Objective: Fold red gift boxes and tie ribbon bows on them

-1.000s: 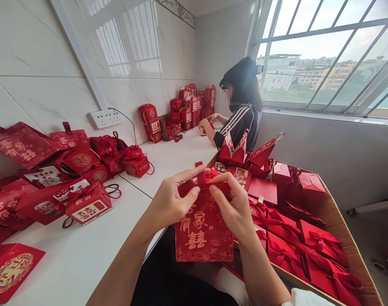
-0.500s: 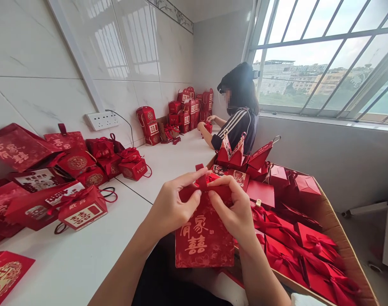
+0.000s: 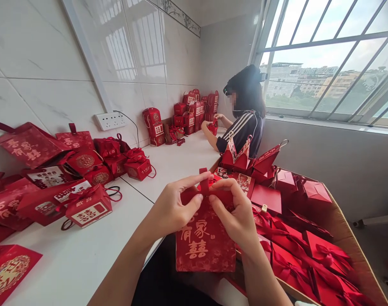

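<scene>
A red gift box (image 3: 206, 250) printed with pale gold characters hangs upright in front of me, over my lap. My left hand (image 3: 181, 202) pinches the upper left edge of it between thumb and fingers. On the other side, my right hand (image 3: 234, 208) grips the upper right edge the same way. Both thumbs lie close together at the middle of the top. Between the fingertips a red ribbon loop (image 3: 204, 180) stands up from the box. What the fingers press behind the top edge is hidden.
On the white table (image 3: 85, 263), red boxes (image 3: 88, 206) pile up at the left. A carton (image 3: 350, 225) on my right holds several ribboned red boxes (image 3: 327, 250). A co-worker (image 3: 245, 123) handles a small red box beyond, near more stacked boxes (image 3: 194, 114). A power strip (image 3: 110, 120) sits on the wall.
The view has swung slightly left, so the surroundings appear shifted right. Both hands keep their pinch on the gift box, with hardly any movement.
</scene>
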`<state>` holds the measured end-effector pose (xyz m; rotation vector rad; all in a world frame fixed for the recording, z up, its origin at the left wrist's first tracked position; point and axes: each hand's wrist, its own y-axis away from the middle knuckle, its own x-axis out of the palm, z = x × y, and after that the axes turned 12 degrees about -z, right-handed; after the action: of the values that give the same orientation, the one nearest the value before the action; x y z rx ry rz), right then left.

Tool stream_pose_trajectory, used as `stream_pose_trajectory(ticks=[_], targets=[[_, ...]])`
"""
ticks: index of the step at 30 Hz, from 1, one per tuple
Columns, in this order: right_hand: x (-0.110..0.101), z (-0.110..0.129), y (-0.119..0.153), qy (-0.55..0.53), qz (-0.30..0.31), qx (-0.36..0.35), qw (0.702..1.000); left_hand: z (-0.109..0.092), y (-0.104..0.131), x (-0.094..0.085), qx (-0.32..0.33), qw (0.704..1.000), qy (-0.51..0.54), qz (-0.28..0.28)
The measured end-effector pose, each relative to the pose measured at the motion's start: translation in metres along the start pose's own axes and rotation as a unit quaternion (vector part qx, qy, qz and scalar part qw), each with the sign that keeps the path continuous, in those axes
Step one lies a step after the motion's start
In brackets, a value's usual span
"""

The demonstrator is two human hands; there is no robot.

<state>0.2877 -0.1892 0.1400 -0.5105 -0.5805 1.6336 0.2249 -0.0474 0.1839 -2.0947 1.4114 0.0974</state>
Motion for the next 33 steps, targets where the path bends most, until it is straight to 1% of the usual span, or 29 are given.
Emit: stream_pose_trajectory(ticks=[3, 9, 12, 16, 21, 25, 28, 31, 33], targets=[[0.0, -0.001, 0.001, -0.003, -0.004, 0.001, 1.0, 0.002, 0.001, 0.001, 0.003, 1.0, 0.008, 0.002], [-0.001, 0.001, 0.002, -0.047, 0.023, 0.035, 0.998, 0.004, 0.002, 0.002, 0.003, 1.0, -0.006, -0.005], [-0.002, 0.004, 0.002, -0.056, 0.031, 0.049, 0.997, 0.003, 0.001, 0.002, 0.013, 1.0, 0.013, -0.005], [-0.002, 0.006, 0.001, -0.063, 0.05, 0.065, 0.995, 0.003, 0.001, 0.001, 0.012, 0.999, 0.03, -0.002], [-0.004, 0.005, 0.001, -0.065, 0.051, 0.063, 0.995, 0.006, 0.002, 0.001, 0.016, 1.0, 0.025, -0.008], [-0.005, 0.004, 0.002, -0.077, 0.057, 0.074, 0.993, 0.008, 0.002, 0.003, 0.012, 1.0, 0.029, 0.002], [-0.005, 0.004, 0.002, -0.076, 0.046, 0.071, 0.994, 0.007, 0.001, 0.005, 0.01, 0.999, 0.037, 0.007], [-0.006, 0.004, 0.002, -0.074, 0.035, 0.075, 0.994, 0.008, 0.0, 0.005, 0.003, 0.998, 0.063, 0.023], [-0.01, 0.002, 0.0, -0.078, 0.034, 0.086, 0.993, 0.012, -0.001, 0.002, -0.013, 0.994, 0.107, 0.035]])
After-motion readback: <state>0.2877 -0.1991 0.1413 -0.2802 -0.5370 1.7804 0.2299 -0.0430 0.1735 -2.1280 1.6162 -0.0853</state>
